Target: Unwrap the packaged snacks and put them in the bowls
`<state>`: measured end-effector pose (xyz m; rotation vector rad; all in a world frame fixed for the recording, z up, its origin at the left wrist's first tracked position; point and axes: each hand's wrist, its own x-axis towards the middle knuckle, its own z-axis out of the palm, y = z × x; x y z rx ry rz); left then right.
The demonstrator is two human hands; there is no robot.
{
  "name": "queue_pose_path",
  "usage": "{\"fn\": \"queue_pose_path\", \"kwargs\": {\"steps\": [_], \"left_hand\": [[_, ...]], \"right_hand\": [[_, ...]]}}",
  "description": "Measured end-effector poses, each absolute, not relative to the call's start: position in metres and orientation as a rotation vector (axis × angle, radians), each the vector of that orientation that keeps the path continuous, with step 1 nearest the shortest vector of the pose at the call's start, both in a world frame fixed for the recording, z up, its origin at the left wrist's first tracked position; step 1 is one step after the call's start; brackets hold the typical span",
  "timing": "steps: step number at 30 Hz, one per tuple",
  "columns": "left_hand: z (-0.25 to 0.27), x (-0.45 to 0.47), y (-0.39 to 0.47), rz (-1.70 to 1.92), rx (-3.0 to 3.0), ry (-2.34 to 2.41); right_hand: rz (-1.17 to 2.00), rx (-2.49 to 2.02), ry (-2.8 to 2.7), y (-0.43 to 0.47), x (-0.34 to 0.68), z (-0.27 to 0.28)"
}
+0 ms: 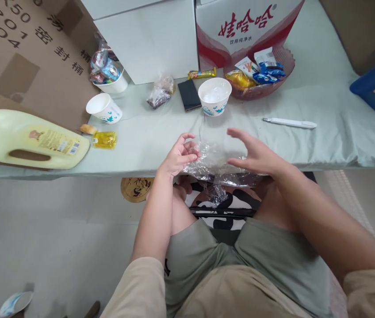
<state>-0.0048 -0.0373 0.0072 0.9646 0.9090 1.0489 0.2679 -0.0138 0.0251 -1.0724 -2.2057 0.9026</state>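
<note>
Crumpled clear plastic film (212,161) lies at the table's front edge, and part of it hangs over toward my lap. My left hand (181,154) is at the film's left side. Its thumb and curled fingers come together on the film, while the index finger stands away. Over the film's right side, my right hand (255,152) is open, thumb and fingers wide apart and slightly blurred, with nothing visible in it. Just beyond the hands stands a white paper cup (214,106) with blue print and clear plastic inside it.
A white cutter knife (290,123) lies to the right. Behind are a snack bowl (257,91), a dark flat phone-like object (189,95) and a yellow wrapped stick (202,73). At left are a tilted paper cup (106,109), a yellow packet (104,139) and a large jug (51,152).
</note>
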Motion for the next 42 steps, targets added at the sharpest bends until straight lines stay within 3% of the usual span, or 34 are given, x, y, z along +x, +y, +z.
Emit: {"fn": "queue_pose_path", "kwargs": {"steps": [5,9,11,17,25,31,38,42], "left_hand": [[0.008,-0.016,-0.039,0.997,0.859,0.833],[0.006,-0.018,-0.029,1.244,0.660,0.899],[0.004,-0.012,-0.024,1.275,0.592,0.910],[-0.004,0.016,-0.016,0.859,0.727,1.014],[0.000,0.032,-0.021,0.985,0.837,1.189],[-0.008,0.025,-0.026,1.202,0.954,1.303],[-0.008,0.016,-0.028,1.065,1.149,1.431],[0.000,0.010,-0.028,1.152,0.996,1.271]], "right_hand": [[1.613,-0.842,-2.331,0.005,0.235,0.020],[1.843,-0.760,-1.993,-0.009,0.226,0.015],[1.802,-0.881,-1.751,-0.012,0.224,0.011],[1.454,-1.192,-1.565,-0.005,0.220,-0.003],[1.355,-1.253,-1.568,-0.013,0.230,-0.001],[1.433,-1.149,-1.735,-0.014,0.231,0.002],[1.333,-1.320,-1.886,-0.012,0.232,0.005],[1.629,-1.043,-1.603,-0.010,0.237,0.007]]}}
